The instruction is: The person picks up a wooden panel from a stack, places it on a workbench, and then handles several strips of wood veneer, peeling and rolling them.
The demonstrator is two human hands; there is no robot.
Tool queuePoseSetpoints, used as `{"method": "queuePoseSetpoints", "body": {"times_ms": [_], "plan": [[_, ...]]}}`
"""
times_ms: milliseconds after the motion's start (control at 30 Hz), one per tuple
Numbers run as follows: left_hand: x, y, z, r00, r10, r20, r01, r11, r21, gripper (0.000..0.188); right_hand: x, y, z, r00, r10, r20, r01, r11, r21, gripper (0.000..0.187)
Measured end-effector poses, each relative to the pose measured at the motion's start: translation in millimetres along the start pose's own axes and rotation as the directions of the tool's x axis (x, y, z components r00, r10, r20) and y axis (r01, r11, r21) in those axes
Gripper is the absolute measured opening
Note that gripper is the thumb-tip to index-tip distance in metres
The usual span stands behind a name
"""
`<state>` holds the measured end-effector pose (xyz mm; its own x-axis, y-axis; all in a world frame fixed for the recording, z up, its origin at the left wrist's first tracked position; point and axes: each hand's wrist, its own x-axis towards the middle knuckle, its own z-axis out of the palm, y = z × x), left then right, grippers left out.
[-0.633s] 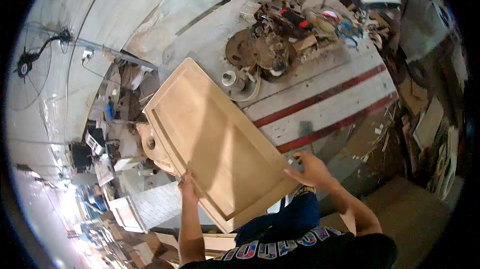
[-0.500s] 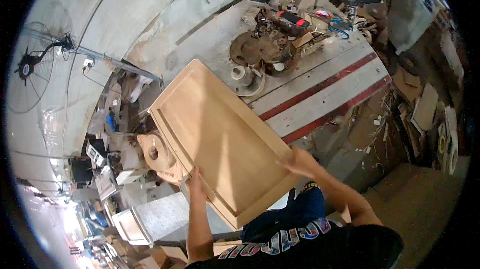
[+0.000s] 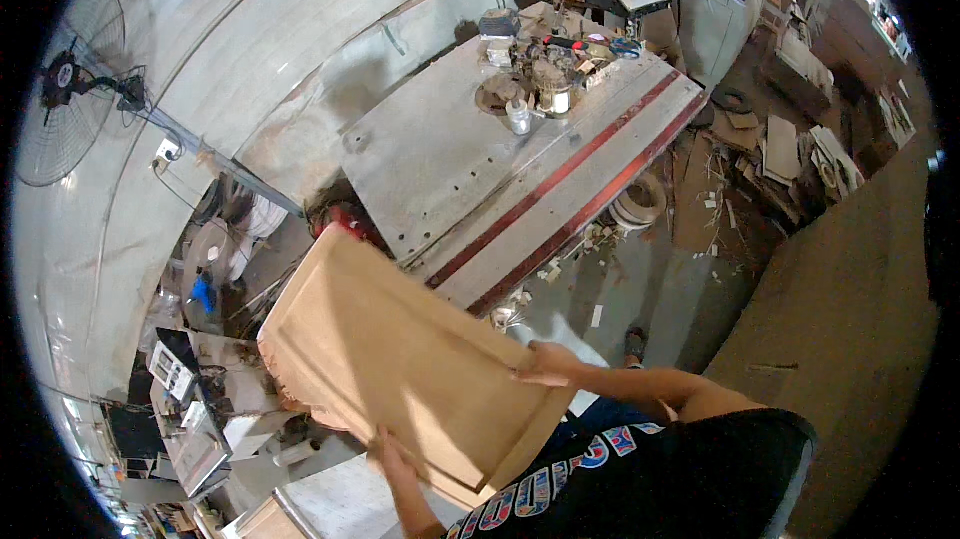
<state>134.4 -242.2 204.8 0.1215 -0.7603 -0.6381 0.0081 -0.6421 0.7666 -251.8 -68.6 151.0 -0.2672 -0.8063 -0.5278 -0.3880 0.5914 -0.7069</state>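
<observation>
Tan from end to end, the panel (image 3: 410, 369) slants across my view in front of the shirt (image 3: 690, 474), its long axis running from the lower right, close to the body, out to the upper left. I see both hands on it, set apart on opposite long edges: the left hand (image 3: 392, 454) grips the lower-left edge, and the right hand (image 3: 548, 364) grips the upper-right edge close to the body-side corner. Fingers underneath are hidden from me, so I cannot tell how deep either hold goes.

Most of the length reaches out past both hands. I judge the left hand nearer the far end, and the right hand nearer the table (image 3: 400, 164). From here the panel's long axis cuts roughly square across the table's striped front edge, the far end showing beside the table's left corner; whether they touch, I cannot tell.
</observation>
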Motion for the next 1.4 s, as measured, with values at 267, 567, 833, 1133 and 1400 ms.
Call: {"method": "queuePoseSetpoints", "body": {"times_ms": [267,567,833,1133,1400], "plan": [[-202.5,-23.6,-348.9,0.542,0.637,-0.548,-0.550,0.762,0.341,0.040,-77.5,-144.5,247.5,0.826,-0.395,0.402,0.323,0.916,0.237,0.095],[-532.8,71.0,-445.1,0.029,0.845,-0.535,-0.221,0.527,0.820,0.052,-286.3,-314.2,385.3,0.544,-0.816,0.196,0.177,0.340,0.924,0.065],[-648.4,103.8,-420.7,-0.071,0.959,-0.273,-0.212,0.253,0.944,0.046,-389.1,-318.2,375.2,0.551,-0.834,-0.007,0.260,0.164,0.951,0.043],[-589.2,98.5,-384.0,0.109,0.965,-0.240,-0.543,0.260,0.798,0.047,-365.5,-247.7,342.1,0.667,-0.725,-0.173,0.363,0.113,0.925,0.037],[-457.2,64.9,-278.1,0.342,0.938,-0.058,-0.800,0.323,0.506,0.055,-272.2,-135.9,237.4,0.732,-0.510,-0.452,0.636,0.273,0.722,0.049]]}}
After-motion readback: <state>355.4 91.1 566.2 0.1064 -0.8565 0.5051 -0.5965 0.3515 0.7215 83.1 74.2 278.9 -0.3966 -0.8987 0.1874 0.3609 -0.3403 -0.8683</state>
